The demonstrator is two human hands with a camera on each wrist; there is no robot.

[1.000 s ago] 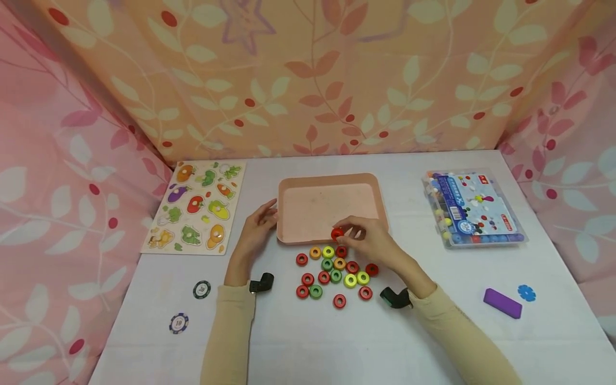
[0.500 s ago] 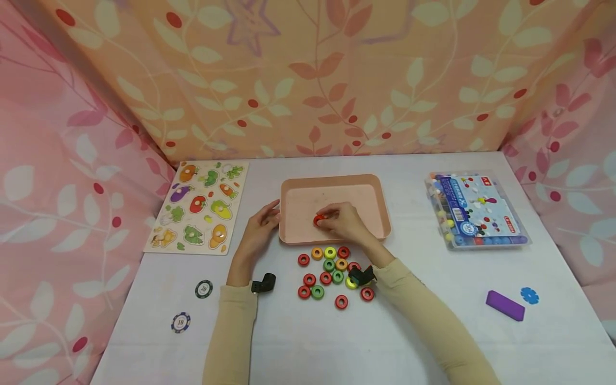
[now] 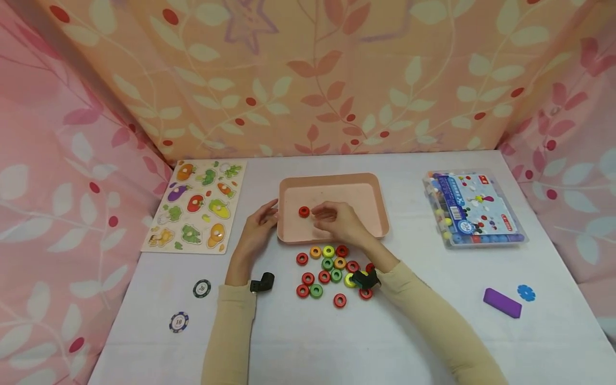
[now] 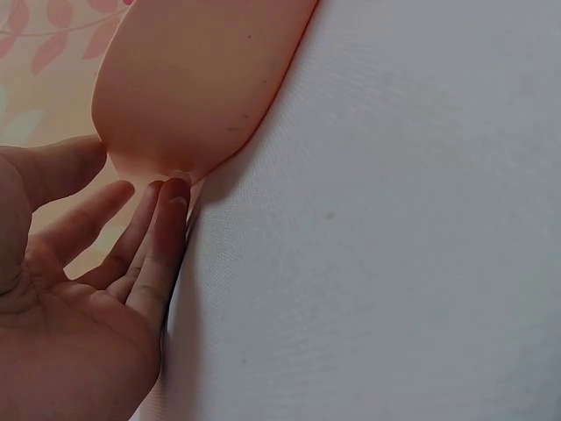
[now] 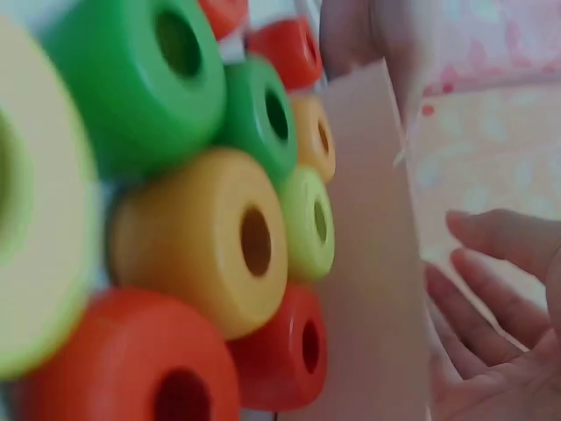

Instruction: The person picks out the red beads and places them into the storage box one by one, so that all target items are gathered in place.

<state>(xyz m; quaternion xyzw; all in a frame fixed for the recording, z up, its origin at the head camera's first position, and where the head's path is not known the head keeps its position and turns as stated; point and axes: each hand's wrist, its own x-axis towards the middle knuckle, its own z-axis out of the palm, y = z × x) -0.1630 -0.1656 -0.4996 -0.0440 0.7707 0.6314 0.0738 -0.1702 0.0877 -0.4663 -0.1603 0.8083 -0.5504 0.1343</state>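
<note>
A pink rectangular tray [image 3: 332, 180] lies at the back middle of the table, with one red ring-shaped bead [image 3: 304, 212] in its left part. My right hand [image 3: 343, 222] hovers over the tray just right of that bead, fingers apart from it and holding nothing. At the tray's left end, my left hand [image 3: 257, 229] touches the outer wall with its fingertips; the left wrist view shows these fingers [image 4: 162, 250] fairly straight. In front of the tray lie several red, green, yellow and orange beads [image 3: 336, 275], some partly hidden by the right wrist's camera.
To the left is a vegetable puzzle board [image 3: 196, 208], with two poker chips [image 3: 201, 289] nearer the front. On the right stand a clear box of coloured pieces [image 3: 475, 208], a purple block [image 3: 502, 303] and a blue flower-shaped piece [image 3: 526, 293]. Patterned cloth borders the table.
My right hand has carried a red bead from the tray's front edge leftward into the tray and let go of it. The left hand stays at the tray's left end.
</note>
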